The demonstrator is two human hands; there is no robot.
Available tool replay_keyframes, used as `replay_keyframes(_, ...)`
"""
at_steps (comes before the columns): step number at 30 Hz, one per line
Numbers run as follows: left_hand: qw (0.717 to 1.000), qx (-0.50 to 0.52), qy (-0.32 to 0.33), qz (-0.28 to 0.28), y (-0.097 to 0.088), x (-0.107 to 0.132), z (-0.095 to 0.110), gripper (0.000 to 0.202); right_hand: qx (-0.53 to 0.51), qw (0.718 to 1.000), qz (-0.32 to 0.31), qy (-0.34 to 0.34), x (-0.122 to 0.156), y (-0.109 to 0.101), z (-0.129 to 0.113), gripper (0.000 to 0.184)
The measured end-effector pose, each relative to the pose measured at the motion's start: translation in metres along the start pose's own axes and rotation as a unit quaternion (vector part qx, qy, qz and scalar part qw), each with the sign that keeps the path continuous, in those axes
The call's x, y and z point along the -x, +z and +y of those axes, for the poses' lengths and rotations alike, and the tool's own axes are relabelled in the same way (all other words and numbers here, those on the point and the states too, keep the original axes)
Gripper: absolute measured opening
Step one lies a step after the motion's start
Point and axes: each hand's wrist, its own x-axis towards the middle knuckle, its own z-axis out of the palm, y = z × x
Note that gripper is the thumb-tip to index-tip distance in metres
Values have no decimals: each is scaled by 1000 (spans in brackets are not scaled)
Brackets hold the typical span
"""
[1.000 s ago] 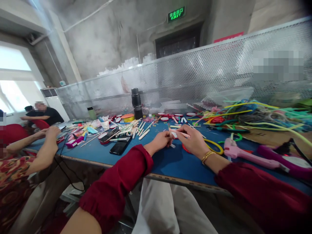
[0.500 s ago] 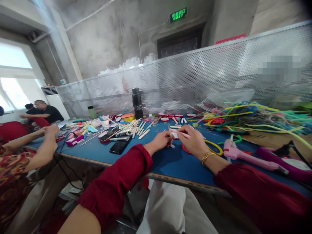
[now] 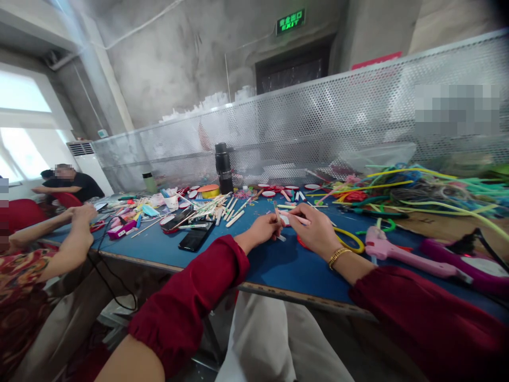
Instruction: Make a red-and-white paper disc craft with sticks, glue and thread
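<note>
My left hand [image 3: 262, 229] and my right hand [image 3: 315, 229] meet over the blue table [image 3: 278, 265], both closed in a pinch. Between them they hold a small craft piece of wooden sticks [image 3: 283, 218]; one stick stands up from my left fingers, another lies across under my right fingertips. Both arms wear dark red sleeves, and a gold bracelet [image 3: 339, 255] circles my right wrist. A yellow ring [image 3: 352, 239] and a red ring lie flat just right of my right hand.
A pink glue gun [image 3: 397, 252] and a purple one [image 3: 465, 265] lie at right, before a heap of coloured pipe cleaners [image 3: 417, 191]. Two phones [image 3: 194, 239], scattered sticks and a black flask [image 3: 223, 168] sit at centre-left. A co-worker's arms [image 3: 67, 233] rest at the left edge.
Almost nothing differs. My hands stay together on the stick piece; the view has shifted only slightly.
</note>
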Motion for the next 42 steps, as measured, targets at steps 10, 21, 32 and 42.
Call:
replay_keyframes(10, 1000, 7, -4, 2, 1, 3, 5, 6, -18, 1000, -9, 8, 0, 2, 2, 16)
replay_keyframes(21, 1000, 4, -7, 6, 2, 4, 8, 7, -24, 1000, -12, 8, 1, 4, 5, 15)
replay_keyframes(32, 1000, -4, -13, 4, 2, 5, 10, 8, -26, 999, -15, 10, 0, 3, 4, 18)
replay_keyframes(42, 1000, -12, -2, 8, 1, 6, 11, 10, -27, 999, -26, 7, 0, 3, 4, 18)
